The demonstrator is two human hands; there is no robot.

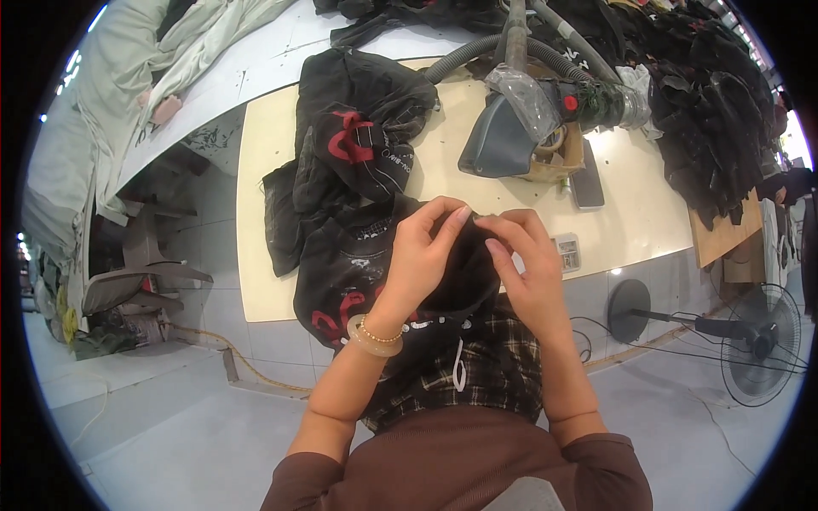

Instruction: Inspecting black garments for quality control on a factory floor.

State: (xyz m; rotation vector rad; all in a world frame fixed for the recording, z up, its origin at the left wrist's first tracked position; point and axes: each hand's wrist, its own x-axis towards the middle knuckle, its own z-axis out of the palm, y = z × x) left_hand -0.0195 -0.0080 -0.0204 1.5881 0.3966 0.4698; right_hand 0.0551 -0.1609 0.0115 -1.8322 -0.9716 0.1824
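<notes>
A black garment (464,264) with red and white print hangs off the table's near edge and over my lap. My left hand (426,251) pinches its raised edge between thumb and forefinger. Close beside it, my right hand (530,260) is curled at the same edge, fingertips on the cloth, its thumb a little lower. Exactly what lies between the fingertips is too small to make out. More black clothing (354,140) with a red print lies heaped beyond my left hand.
The garments rest on a cream tabletop (268,255). Past my right hand are a small grey box (567,253), a phone (587,179) and a dark grey machine head (498,140) with a hose (464,58). A fan (758,332) stands at the right; a chair (141,277) is left.
</notes>
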